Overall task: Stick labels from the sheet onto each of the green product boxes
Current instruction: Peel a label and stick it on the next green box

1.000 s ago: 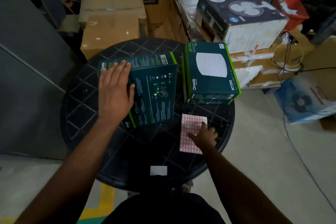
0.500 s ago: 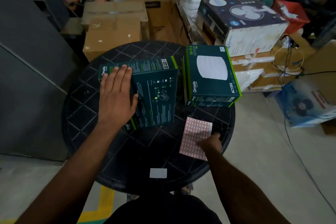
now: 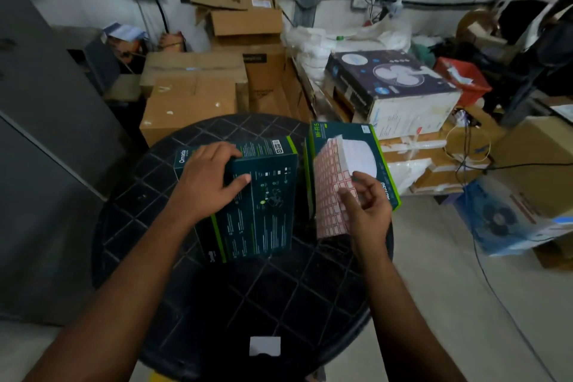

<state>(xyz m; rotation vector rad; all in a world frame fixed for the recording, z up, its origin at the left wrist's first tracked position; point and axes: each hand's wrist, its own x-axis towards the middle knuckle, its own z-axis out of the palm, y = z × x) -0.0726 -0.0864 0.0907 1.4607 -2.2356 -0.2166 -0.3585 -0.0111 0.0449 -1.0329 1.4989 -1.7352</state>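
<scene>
On the round black table, which serves as the workbench here, two green product boxes lie side by side near its far edge. The nearer-left box sits with its printed back panel up, and the person's left hand rests on its far left corner, fingers curled over the top edge and thumb stretched across the panel; that looks like a steadying hold, keeping the box from sliding when a label is pressed on. Just to the right of it, the second box lies face up, its white product picture showing. Above that box, lifted clear of the table, is the label sheet, a grid of small red-bordered stickers, tilted toward the person's eyes. The right hand holds the sheet along its right side, fingers curled behind and thumb on the front, the thumb tip lying on a row of labels, probably the first move toward picking one loose; whether any label has lifted yet I cannot tell. I see no such sticker on either box, so my guess is the sticking has barely begun. At the table's near edge lies a small white slip, well apart from both boxes. Beyond the table's far side stand brown cartons and a fan box.
</scene>
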